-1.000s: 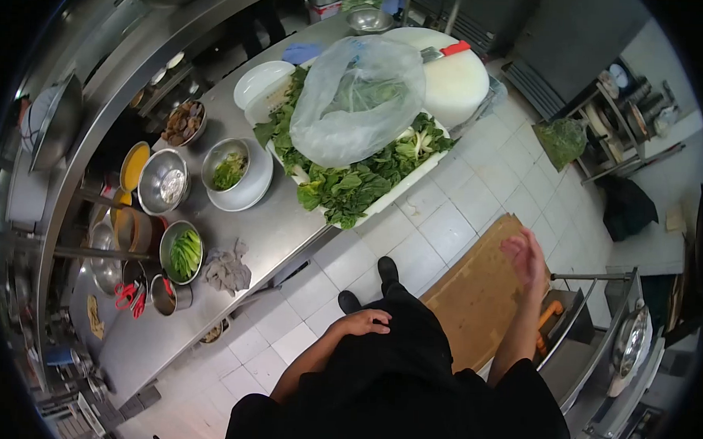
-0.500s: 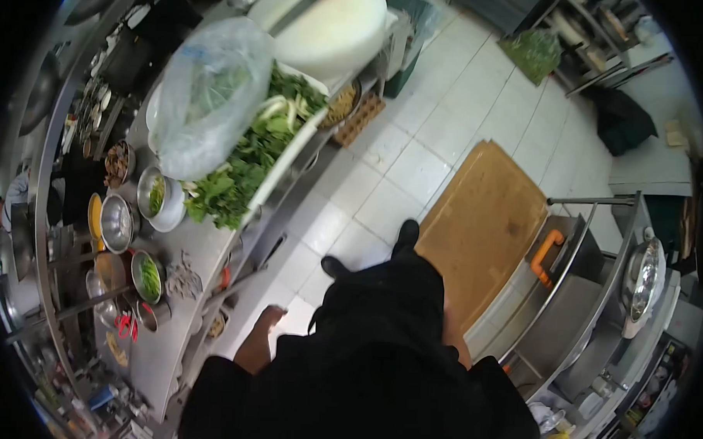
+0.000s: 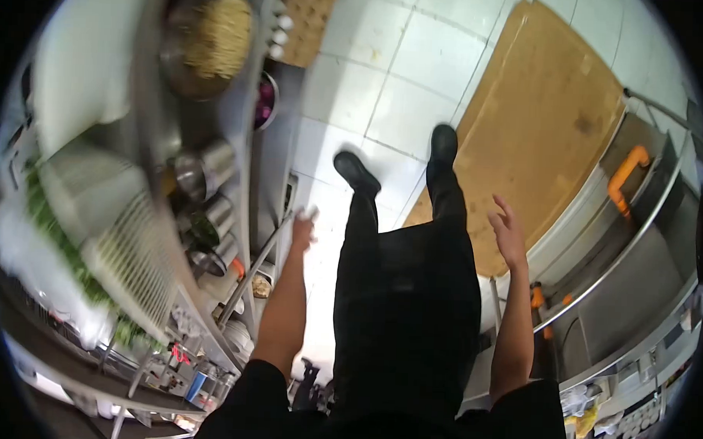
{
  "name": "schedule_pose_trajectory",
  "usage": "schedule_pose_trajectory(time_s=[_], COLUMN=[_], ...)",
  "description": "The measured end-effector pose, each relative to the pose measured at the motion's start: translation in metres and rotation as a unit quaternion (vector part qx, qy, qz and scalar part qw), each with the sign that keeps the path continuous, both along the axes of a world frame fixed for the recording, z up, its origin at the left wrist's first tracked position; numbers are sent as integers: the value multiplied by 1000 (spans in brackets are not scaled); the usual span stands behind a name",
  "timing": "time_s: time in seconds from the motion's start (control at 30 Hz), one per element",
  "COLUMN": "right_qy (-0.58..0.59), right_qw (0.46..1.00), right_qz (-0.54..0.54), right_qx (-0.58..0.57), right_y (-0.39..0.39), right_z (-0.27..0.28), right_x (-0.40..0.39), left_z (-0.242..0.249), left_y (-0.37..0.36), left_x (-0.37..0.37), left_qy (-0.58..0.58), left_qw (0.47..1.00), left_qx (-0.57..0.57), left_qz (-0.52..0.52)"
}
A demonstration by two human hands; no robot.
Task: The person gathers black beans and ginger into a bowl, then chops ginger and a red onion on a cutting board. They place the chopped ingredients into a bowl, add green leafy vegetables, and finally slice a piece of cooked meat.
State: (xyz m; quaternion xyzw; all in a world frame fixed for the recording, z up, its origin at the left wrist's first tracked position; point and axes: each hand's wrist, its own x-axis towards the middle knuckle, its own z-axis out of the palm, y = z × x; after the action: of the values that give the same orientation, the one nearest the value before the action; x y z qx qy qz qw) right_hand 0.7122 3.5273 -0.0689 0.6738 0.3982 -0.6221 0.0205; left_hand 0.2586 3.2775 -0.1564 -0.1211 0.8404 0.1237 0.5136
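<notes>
My left hand (image 3: 305, 227) hangs in the air beside the under-shelf of the steel table, its fingers loosely apart and holding nothing. Over the edge of the brown cardboard sheet (image 3: 540, 133), my right hand (image 3: 508, 234) is raised with fingers stretched out, also bare. Nearest the left hand are metal pots (image 3: 206, 172) on the shelf, one with something green inside, and a small container of pale food (image 3: 262, 286) lower down. A white slatted crate (image 3: 137, 251) tilts in view at the left, with leafy greens (image 3: 65, 217) behind it.
A bowl of pale strands (image 3: 220, 37) and an egg tray (image 3: 306, 20) with several eggs are at the upper left, near a bowl of purple pieces (image 3: 265, 100). At the right stand an orange pipe (image 3: 624, 181) and a steel basin unit (image 3: 635, 299). White tiles (image 3: 417, 106) cover the floor.
The view has tipped down and closer to the floor and under-shelf. Both forearms now show in full, with my right hand lifted into sight. The table top has slid to the left edge.
</notes>
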Motion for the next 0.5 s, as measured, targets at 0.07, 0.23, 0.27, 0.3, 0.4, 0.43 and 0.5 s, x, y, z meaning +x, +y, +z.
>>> schedule_pose_trajectory(time_s=[0.07, 0.23, 0.27, 0.3, 0.4, 0.43, 0.5], right_qy=[-28, -133, -139, -140, -137, -133, -114], right_qw=[993, 967, 957, 949, 935, 933, 935], right_qz=[-104, -163, -179, -199, -224, -231, -241], right_qx=[49, -147, -179, -201, -239, -243, -235], right_y=[-67, -258, -282, -305, -330, -329, -322], right_z=[-47, -74, -67, -62, -54, -56, -66], right_x=[29, 121, 125, 127, 117, 114, 111], left_z=[-105, -187, -202, -233, -287, -283, -280], left_y=[12, 155, 165, 156, 117, 120, 126], left_x=[-78, -175, -189, -217, -287, -282, -269], left_qy=[-43, 148, 167, 170, 64, 91, 112], left_qw=[991, 831, 795, 795, 788, 791, 790], left_qx=[107, 245, 251, 249, 431, 436, 448], left_qz=[72, 477, 526, 527, 435, 419, 403])
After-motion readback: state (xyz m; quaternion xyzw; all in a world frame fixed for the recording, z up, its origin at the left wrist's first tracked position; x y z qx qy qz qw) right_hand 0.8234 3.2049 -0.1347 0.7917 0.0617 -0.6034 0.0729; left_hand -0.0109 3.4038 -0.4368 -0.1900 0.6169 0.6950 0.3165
